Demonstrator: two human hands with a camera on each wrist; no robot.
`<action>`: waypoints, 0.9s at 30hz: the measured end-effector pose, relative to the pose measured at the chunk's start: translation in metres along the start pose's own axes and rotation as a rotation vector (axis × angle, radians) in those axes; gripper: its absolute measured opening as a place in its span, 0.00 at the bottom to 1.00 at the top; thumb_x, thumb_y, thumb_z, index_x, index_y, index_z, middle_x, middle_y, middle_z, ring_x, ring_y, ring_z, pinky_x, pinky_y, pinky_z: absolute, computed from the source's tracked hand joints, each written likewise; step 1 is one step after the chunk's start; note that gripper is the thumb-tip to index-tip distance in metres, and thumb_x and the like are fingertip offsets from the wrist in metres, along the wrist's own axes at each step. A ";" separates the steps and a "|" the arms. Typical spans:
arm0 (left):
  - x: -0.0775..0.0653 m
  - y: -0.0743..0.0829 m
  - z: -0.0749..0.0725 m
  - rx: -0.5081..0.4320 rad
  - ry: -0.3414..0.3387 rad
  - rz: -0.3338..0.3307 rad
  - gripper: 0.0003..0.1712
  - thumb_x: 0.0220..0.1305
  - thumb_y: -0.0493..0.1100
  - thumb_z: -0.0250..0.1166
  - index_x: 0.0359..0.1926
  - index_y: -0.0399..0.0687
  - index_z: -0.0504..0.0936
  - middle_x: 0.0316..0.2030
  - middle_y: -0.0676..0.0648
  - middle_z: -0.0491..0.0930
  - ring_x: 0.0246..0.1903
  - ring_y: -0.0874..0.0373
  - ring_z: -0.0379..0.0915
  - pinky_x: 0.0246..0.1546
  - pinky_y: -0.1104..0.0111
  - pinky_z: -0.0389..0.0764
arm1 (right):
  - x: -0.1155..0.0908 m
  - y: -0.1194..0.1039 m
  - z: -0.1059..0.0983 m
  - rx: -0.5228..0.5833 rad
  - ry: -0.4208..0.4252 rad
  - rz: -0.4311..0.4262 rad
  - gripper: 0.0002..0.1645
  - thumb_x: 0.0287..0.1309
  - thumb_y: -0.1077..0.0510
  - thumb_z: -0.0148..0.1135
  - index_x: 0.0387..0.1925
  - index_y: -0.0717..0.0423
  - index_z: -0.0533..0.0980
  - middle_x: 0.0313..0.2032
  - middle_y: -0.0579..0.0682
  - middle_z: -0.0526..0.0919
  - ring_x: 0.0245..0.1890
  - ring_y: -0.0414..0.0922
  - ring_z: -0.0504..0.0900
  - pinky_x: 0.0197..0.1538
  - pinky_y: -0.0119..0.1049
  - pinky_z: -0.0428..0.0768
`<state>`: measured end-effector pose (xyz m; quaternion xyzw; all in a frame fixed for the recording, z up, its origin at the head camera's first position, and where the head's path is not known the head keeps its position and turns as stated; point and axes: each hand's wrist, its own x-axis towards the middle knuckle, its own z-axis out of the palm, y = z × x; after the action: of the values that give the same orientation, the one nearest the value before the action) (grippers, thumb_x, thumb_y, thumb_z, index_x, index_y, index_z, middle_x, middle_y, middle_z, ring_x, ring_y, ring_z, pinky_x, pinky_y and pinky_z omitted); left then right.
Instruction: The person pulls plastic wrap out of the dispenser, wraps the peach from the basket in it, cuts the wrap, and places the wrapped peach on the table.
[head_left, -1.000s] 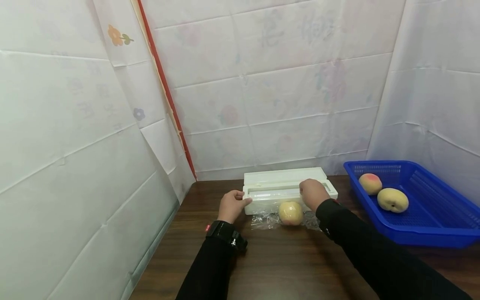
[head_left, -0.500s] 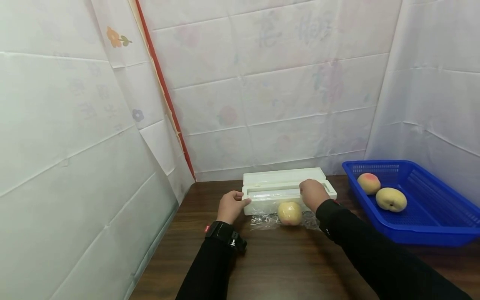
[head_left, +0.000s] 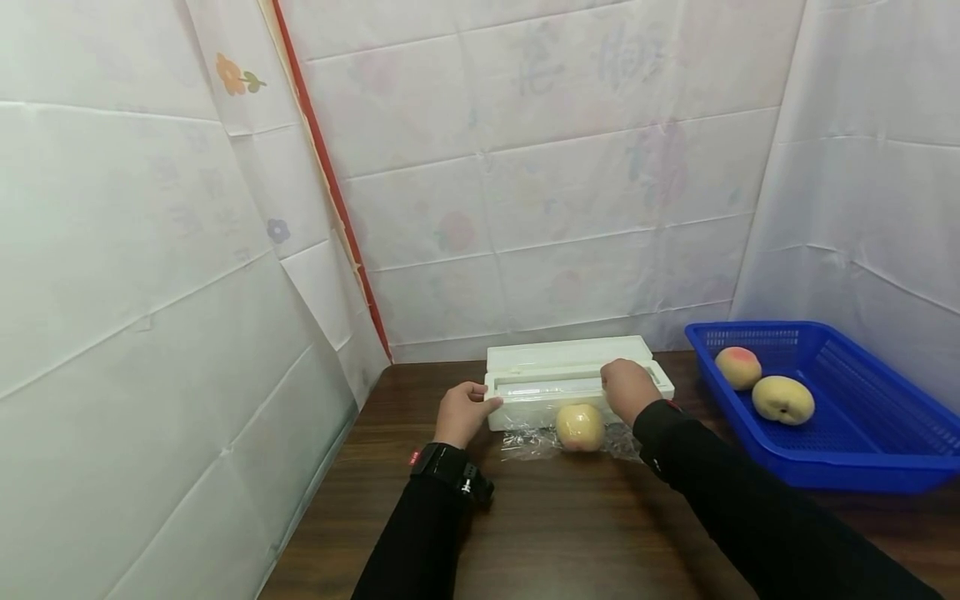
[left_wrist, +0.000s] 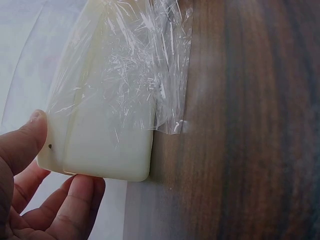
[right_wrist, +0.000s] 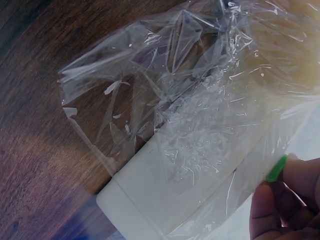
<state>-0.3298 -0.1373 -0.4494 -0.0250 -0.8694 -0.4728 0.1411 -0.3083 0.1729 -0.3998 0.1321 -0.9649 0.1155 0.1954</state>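
A long white cling film dispenser (head_left: 517, 413) stands on the table with its lid (head_left: 562, 353) tipped back. My left hand (head_left: 461, 414) grips its left end, thumb on the upper edge and fingers against the end face, as the left wrist view shows. Along the dispenser's top, my right hand (head_left: 628, 387) pinches a small green tab (right_wrist: 276, 169) between thumb and finger. Clear cling film (right_wrist: 185, 45) drapes over the dispenser's front onto the table. Against that front sits a yellow peach (head_left: 580, 427) covered by the film. A film roll shows faintly inside the dispenser.
To the right, a blue plastic basket (head_left: 862, 461) holds two more peaches, one pinkish peach (head_left: 738, 368) and one yellow peach (head_left: 783, 400). White sheeting (head_left: 555, 208) hangs behind and on both sides of the brown wooden table (head_left: 555, 533).
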 end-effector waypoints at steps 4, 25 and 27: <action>0.000 0.000 0.000 -0.008 0.002 0.001 0.22 0.64 0.53 0.79 0.53 0.45 0.89 0.47 0.43 0.89 0.48 0.48 0.85 0.48 0.54 0.86 | 0.001 0.001 0.001 0.001 0.009 0.003 0.17 0.62 0.74 0.58 0.20 0.56 0.74 0.26 0.53 0.84 0.29 0.48 0.80 0.42 0.51 0.81; -0.001 0.001 -0.002 -0.005 0.000 0.004 0.23 0.63 0.53 0.79 0.52 0.45 0.89 0.47 0.42 0.90 0.48 0.47 0.86 0.48 0.54 0.86 | -0.004 0.010 -0.002 0.013 0.060 -0.007 0.23 0.58 0.76 0.55 0.15 0.53 0.64 0.20 0.50 0.74 0.25 0.46 0.66 0.35 0.48 0.74; -0.001 0.001 -0.002 -0.011 0.000 0.005 0.23 0.63 0.53 0.79 0.52 0.45 0.89 0.47 0.42 0.90 0.48 0.47 0.86 0.48 0.54 0.86 | -0.004 0.011 -0.002 0.011 0.057 -0.007 0.21 0.58 0.75 0.55 0.16 0.54 0.66 0.21 0.51 0.76 0.25 0.46 0.67 0.36 0.49 0.76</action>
<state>-0.3281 -0.1384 -0.4479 -0.0281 -0.8668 -0.4771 0.1423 -0.3075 0.1846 -0.4013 0.1331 -0.9578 0.1241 0.2225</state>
